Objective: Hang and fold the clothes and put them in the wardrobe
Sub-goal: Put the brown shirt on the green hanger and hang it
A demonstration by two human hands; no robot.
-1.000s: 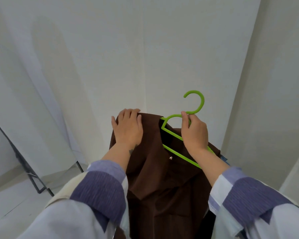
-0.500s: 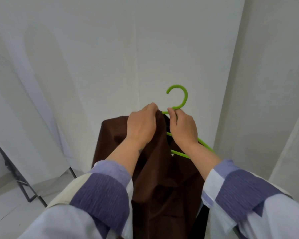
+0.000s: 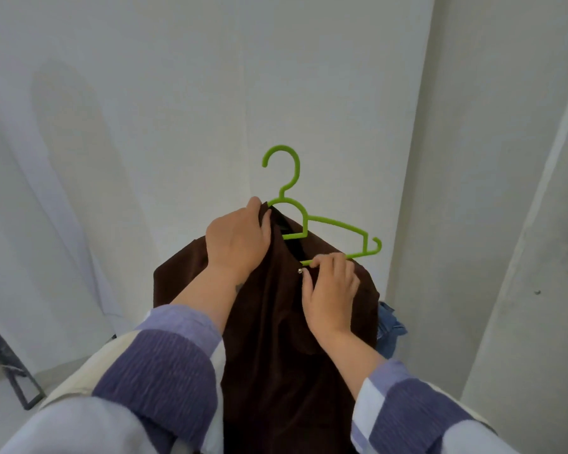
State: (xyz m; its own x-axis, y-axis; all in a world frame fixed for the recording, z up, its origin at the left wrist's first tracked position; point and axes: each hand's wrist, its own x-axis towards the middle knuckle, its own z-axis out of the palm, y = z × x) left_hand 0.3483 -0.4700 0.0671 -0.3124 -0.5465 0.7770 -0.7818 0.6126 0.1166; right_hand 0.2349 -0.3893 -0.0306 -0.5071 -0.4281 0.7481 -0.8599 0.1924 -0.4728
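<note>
A dark brown garment (image 3: 276,339) hangs in front of me, its left shoulder draped over a bright green plastic hanger (image 3: 304,221). My left hand (image 3: 238,239) grips the garment's collar together with the hanger's left arm, just below the hook. My right hand (image 3: 330,290) pinches the brown fabric by a small metal button, its fingertips touching the hanger's bottom bar. The hanger's right arm and hook stand bare above the cloth.
White walls meet in a corner straight ahead. A blue denim piece (image 3: 389,326) shows behind the garment at the right. A black metal frame (image 3: 14,371) stands on the floor at the lower left.
My right hand left the hanger's neck and dropped to the fabric by the bottom bar. The hanger's right arm has come out from under the cloth. My left hand stays at the collar.
</note>
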